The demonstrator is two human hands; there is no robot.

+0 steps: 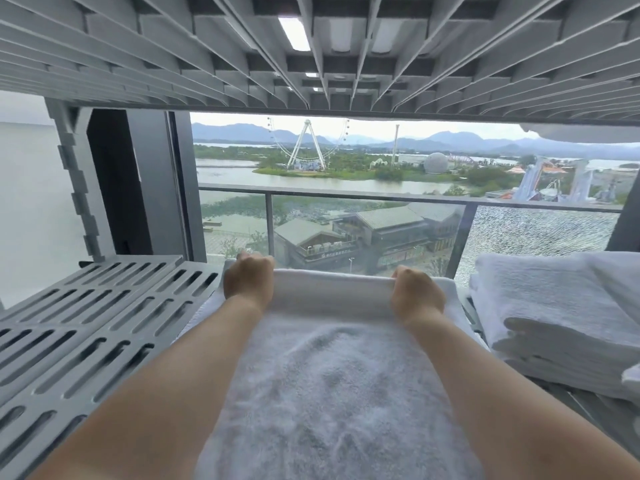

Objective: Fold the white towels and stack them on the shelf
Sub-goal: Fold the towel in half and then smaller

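Head view, the only one supplied. Found white towel (332, 393) spread flat on the slatted shelf (104, 323), mid-width, with long axis run from front edge toward back edge, straight away from the body. Saw left hand (247, 280) and right hand (417, 294) at the towel's far end, close to the shelf's back edge, one per side of a doubled-over far hem. Noted fingers (258, 262) curled tight round that hem on both sides, tips tucked out of sight under the cloth; couldn't confirm depth of grip. Held nothing else. Placed the rest of the towel behind the fingers, toward the front edge, under both forearms. Rated neither hand nearer: symmetric about the long axis. Judged the step as a lengthwise fold, far end to be drawn back toward the front edge. Spotted stack of folded towels (554, 306) at the shelf's right edge, just beside the working towel, closer to right hand; couldn't tell whether touching. Logged upper shelf (311, 46) low overhead and window (346, 185) beyond the back edge.
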